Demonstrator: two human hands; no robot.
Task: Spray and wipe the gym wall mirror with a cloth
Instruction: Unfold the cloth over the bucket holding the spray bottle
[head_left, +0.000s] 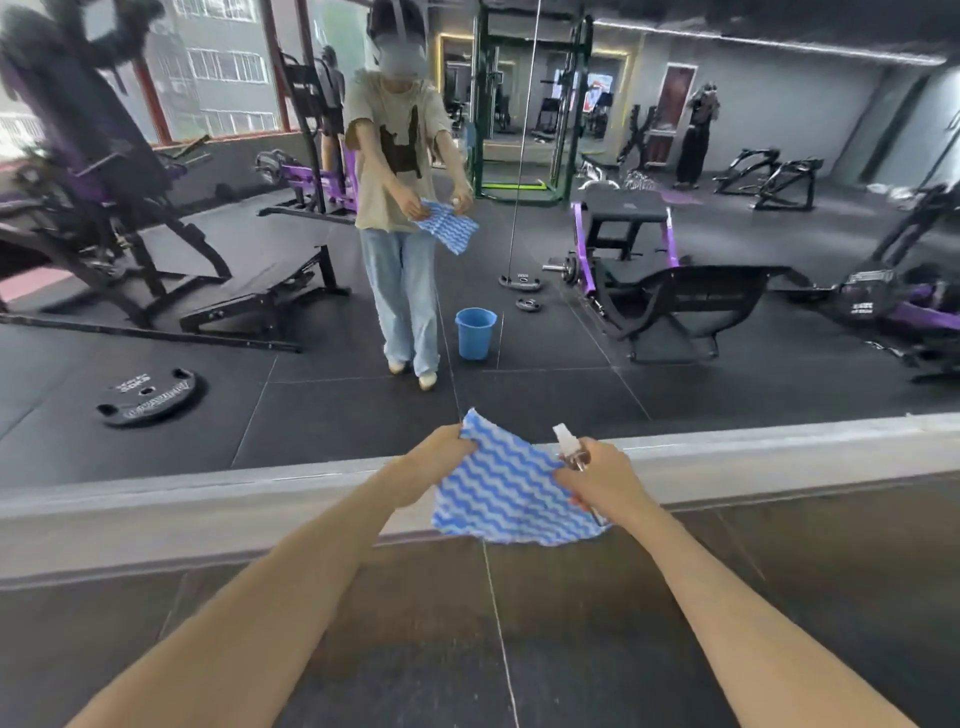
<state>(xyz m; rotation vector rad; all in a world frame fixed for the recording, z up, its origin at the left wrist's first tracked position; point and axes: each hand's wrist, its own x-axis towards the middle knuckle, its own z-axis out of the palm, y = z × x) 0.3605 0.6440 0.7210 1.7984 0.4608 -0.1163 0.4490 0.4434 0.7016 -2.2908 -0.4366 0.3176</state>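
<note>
Lettering on weight plate (150, 397) blurred, unreadable; spray bottle (570, 448) clutched in right hand (605, 480), nozzle tilted up toward mirror (675, 358); cloth (504, 493) stretched left-to-right, pinched by left hand (436, 453) and right

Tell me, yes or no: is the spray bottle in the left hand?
No: the right hand holds the spray bottle; the left hand grips only the cloth.

Your cloth (511, 491): soft woven fabric, matt. Spray bottle (571, 449): clear glossy plastic. Mirror (675, 364): smooth, glossy glass. Floor (467, 649): matt rubber tiles.
</note>
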